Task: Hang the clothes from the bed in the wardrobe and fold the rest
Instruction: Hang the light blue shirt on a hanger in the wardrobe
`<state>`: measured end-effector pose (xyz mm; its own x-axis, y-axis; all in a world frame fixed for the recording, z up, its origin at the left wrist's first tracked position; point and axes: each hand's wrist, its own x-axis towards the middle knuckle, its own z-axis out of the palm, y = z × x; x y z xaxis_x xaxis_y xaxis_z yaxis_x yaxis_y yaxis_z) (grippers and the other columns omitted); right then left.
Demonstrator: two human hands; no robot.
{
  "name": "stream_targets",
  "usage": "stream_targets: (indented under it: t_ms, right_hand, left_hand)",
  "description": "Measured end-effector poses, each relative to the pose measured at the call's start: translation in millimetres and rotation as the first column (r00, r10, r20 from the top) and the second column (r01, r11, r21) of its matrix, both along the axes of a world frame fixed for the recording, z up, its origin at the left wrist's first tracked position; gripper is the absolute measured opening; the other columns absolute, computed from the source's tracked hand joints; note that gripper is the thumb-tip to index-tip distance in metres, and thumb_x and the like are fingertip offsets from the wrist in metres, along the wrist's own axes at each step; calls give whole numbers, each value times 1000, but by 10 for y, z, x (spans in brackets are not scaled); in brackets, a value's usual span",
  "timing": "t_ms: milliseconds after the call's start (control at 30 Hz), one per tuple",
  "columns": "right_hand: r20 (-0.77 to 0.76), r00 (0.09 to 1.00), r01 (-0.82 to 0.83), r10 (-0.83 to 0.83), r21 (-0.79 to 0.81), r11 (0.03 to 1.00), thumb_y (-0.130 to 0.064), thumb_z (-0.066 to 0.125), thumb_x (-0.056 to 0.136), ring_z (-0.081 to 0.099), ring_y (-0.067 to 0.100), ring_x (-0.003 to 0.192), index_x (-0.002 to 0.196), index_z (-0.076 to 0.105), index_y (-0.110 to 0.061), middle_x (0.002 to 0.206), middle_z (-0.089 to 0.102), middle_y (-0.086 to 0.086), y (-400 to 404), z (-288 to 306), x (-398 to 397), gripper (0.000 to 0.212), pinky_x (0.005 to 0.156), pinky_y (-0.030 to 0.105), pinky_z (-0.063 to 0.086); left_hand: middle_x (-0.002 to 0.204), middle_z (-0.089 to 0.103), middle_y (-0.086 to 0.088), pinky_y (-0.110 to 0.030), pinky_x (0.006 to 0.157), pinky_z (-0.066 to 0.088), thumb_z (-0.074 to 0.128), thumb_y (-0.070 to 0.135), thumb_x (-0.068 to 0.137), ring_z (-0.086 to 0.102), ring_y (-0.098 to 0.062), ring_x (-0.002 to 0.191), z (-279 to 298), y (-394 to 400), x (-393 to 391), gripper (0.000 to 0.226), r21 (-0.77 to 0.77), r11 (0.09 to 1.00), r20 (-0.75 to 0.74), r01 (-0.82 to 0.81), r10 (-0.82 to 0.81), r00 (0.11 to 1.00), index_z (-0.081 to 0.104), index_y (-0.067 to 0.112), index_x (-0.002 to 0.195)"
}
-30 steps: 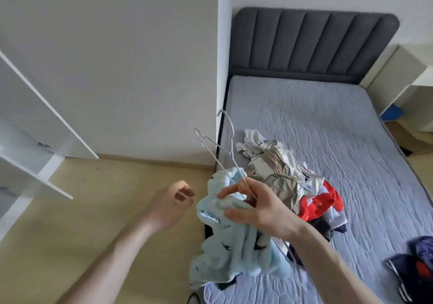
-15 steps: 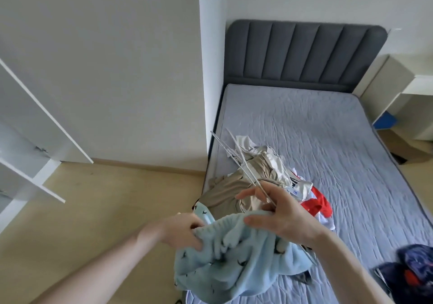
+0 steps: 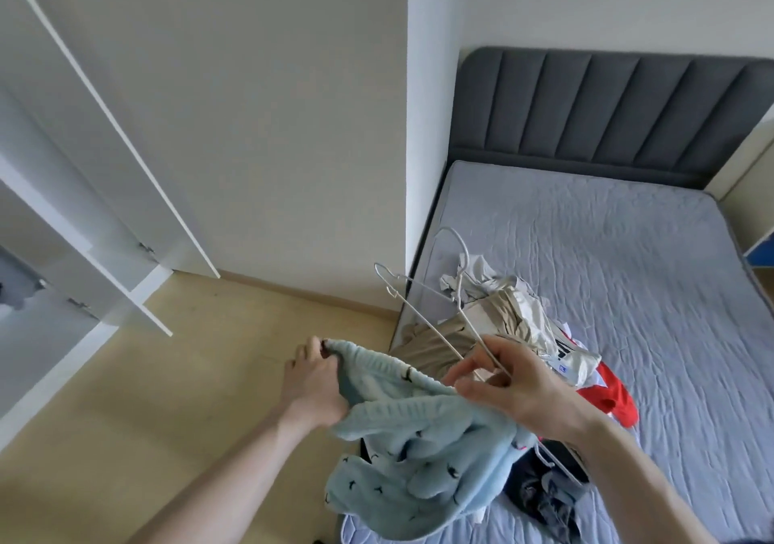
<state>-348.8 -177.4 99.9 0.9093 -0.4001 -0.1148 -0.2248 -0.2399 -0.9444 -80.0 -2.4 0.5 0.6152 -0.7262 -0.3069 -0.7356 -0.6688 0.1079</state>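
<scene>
Left hand is pinching one end of the light blue sweater. The right hand has its fingers curled round the other end plus two white wire hangers, all held up by the edge of the bed. The clothes pile sits on the mattress behind. Wardrobe at left is open, something grey inside.
</scene>
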Motion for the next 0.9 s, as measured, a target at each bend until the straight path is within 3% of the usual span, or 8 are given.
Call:
stream_targets:
  t_ms: [100,200,300,400,533,667,733,900]
  right_hand:
    - [-23,1000,16,-16,-13,1000,-37,76,90,57,13,71,79,38,-16,102,79,0,-43,37,19,45,63,39,42]
    - [2,997,75,-75,-27,997,-34,72,92,75,7,97,78,40,-11,94,78,8,-112,35,-26,42,76,44,52]
    - [-48,996,72,-81,-169,983,-27,68,99,74,5,94,78,46,-7,91,77,5,-228,43,-81,36,82,49,58]
    - [-175,983,13,-61,-261,965,-45,65,96,68,14,67,80,64,-15,78,72,1,-300,93,-120,34,70,38,59]
    - [-217,974,-5,-65,-306,952,-58,52,98,42,8,45,75,68,-28,61,59,-4,-313,202,-161,41,46,17,34]
    - [-195,980,-26,-31,-281,959,-47,50,104,30,7,42,91,76,-47,52,47,-5,-281,330,-210,29,42,17,26]
    - [-159,987,-20,-28,-293,956,-45,50,105,29,6,41,95,77,-46,57,53,4,-236,391,-216,29,41,17,26]
    - [18,997,80,-78,-268,960,-59,50,95,26,7,42,100,77,-51,51,30,-5,-183,571,-249,28,43,15,22]
  left_hand:
    - [112,33,4,-35,86,44,59,33,69,41,-24,106,21,50,80,32,-85,992,57,-98,103,993,54,31,100]
    - [117,63,3,-33,78,54,52,15,84,59,-17,97,176,78,209,33,-168,949,-321,-267,204,925,61,30,111]
    - [105,69,17,-15,62,52,52,2,79,68,-7,91,422,122,271,59,-284,887,-521,-365,177,835,55,44,121]
    - [112,68,12,-15,72,51,49,6,71,68,-8,95,694,93,271,66,-435,851,-436,-295,87,896,56,42,126]
    - [156,43,8,-29,117,35,46,1,81,42,-15,143,884,40,267,72,-463,878,-290,-122,-20,957,49,28,147]
    - [167,28,10,-18,114,23,45,2,86,29,-15,152,949,49,316,74,-373,927,-197,-48,-28,980,42,30,154]
    - [167,27,10,-19,113,23,45,3,86,28,-14,152,972,70,341,73,-358,932,-209,-52,-25,978,41,32,154]
    - [166,27,8,-21,116,22,45,3,88,27,-17,153,1097,92,419,71,-374,925,-213,-66,-16,977,39,28,155]
